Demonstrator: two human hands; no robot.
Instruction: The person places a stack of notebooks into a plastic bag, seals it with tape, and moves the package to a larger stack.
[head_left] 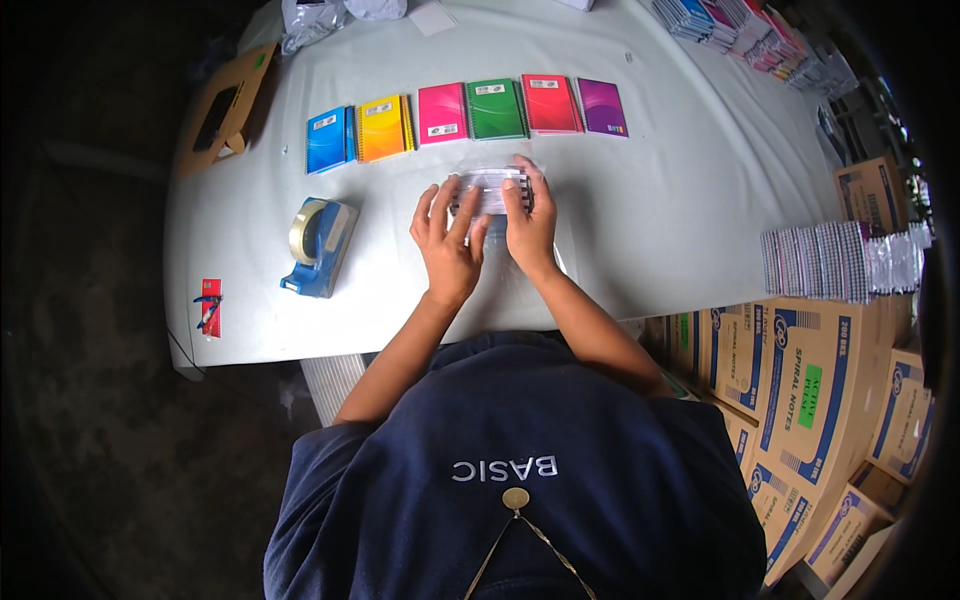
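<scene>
A small stack of spiral notebooks (pixel 490 190), seen edge-on in clear plastic film, stands on the table between my hands. My left hand (pixel 450 240) presses its fingertips against the stack's left side and near face, its fingers bent and slightly apart. Gripping the right end, my right hand (pixel 530 222) has its thumb on the near face and its fingers around the far side. Loose clear film (pixel 490 228) shows under the stack, toward me. Just beyond lie piles of spiral notebooks in a row: blue (pixel 327 140), yellow (pixel 384 130), pink (pixel 441 113), green (pixel 496 108), red (pixel 550 103) and purple (pixel 602 107).
A blue tape dispenser (pixel 328 250) stands left of my hands. Farther left are a red notebook (pixel 211 325) with a blue cutter-like tool (pixel 209 309) and an open cardboard box (pixel 225 110). Wrapped notebook stacks (pixel 815 262) line the right edge, above cartons (pixel 800 390).
</scene>
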